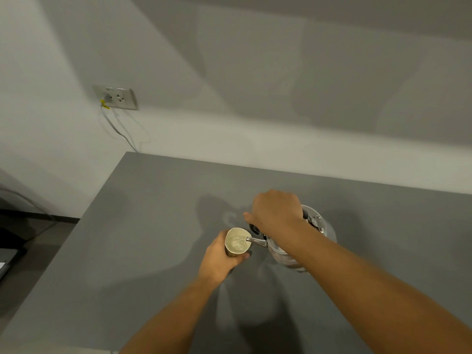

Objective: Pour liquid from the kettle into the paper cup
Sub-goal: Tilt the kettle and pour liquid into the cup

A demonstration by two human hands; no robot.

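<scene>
Pouring w/ both hands closed.
Right hand (277,212) grips tilted kettle (286,251) handle; left hand (219,259) wraps paper cup (236,242) (liquid inside).

Grey table against a pale wall with a socket

A grey table (143,226) fills the lower part of the view, its top plain and matt, with soft shadows lying across it. Its far edge runs along a pale wall (255,72), which carries broad, slanting bands of shade. On the wall, up and to the left of the table's corner, sits a double socket (116,97) with a silver-grey plate. A plug with a yellow tag (104,104) is in its left outlet, and a thin grey cable (120,132) hangs from it down behind the table's corner. At the far left edge lie dark floor (30,221) and some dark shapes too dim to tell.
</scene>
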